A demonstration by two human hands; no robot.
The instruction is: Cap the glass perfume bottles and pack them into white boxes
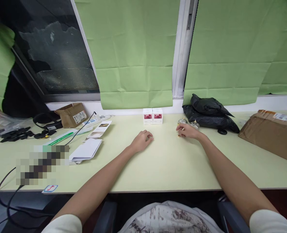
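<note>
Two small round glass pieces with gold-coloured fittings stand side by side on the counter, near the back edge and just in front of a black plastic bag. The left glass piece sits directly behind my right hand; the right glass piece stands just beside it, close to my wrist. What kind of item they are is too small to tell.

My right hand lies low on the counter with the fingers curled in a narrow grip. The fingertips meet at a small gold-coloured part at the base of the left glass piece. I cannot tell whether the grip actually clamps that part or only touches it.

My left hand rests on the counter, well apart from the glass pieces. Its fingers are loosely curled with nothing in them. Both forearms lie flat across the counter.

Two small white boxes with red pictures on their fronts stand touching each other at the back of the counter, between my two hands and further away.

To the right of the bag lies a large brown parcel with a white label. To the left lie a stack of white envelopes, some leaflets, a smaller brown box, black cables and a heap of small black parts. Green blinds hang behind the counter.
</note>
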